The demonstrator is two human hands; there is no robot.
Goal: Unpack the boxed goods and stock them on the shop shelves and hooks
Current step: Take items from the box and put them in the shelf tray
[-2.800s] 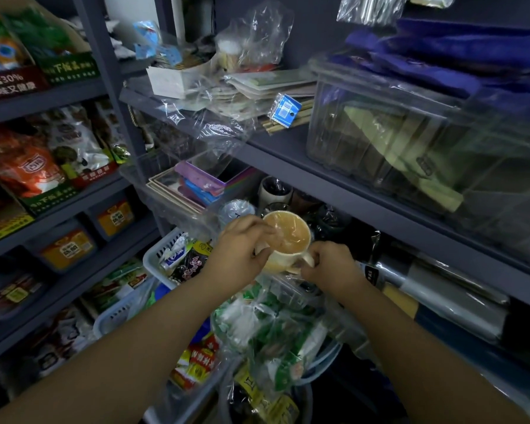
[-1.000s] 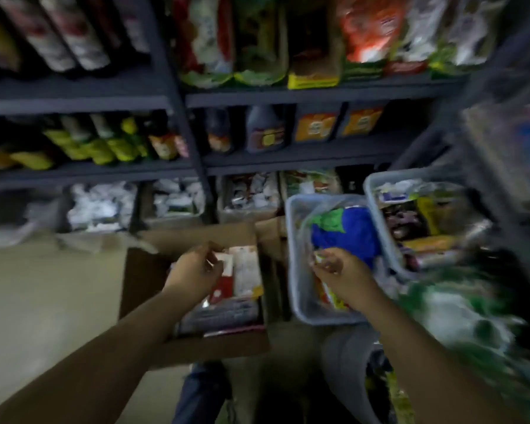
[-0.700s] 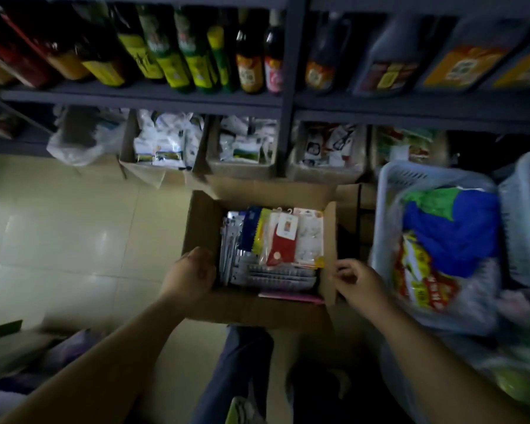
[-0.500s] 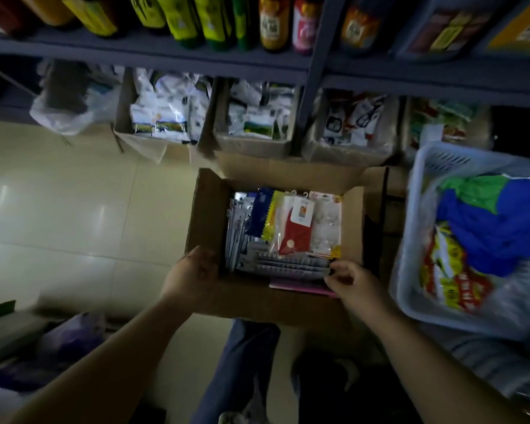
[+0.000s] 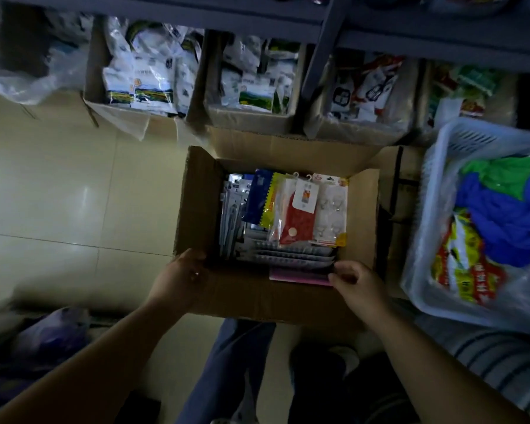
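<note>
An open cardboard box (image 5: 196, 203) stands on the floor in front of me, its flaps spread. Inside lie several carded packs: a red pack (image 5: 299, 220), a clear hook pack (image 5: 332, 209), a blue-and-yellow pack (image 5: 262, 197) and grey blister packs (image 5: 233, 215). A pink pack (image 5: 299, 275) lies along the box's near edge. My left hand (image 5: 179, 280) grips the box's near left corner. My right hand (image 5: 360, 281) has its fingertips pinched on the pink pack's right end.
A low shelf behind the box holds cartons of white bagged goods (image 5: 141, 75). A pale plastic basket (image 5: 441, 166) with blue and green bags stands at the right. Tiled floor (image 5: 58, 194) lies to the left, with a purple bag (image 5: 52, 335) near my left arm. My legs are below the box.
I have turned from the shelf with the cup down to the floor box. My left hand took the box's corner; my right hand moved in to the pink pack.
</note>
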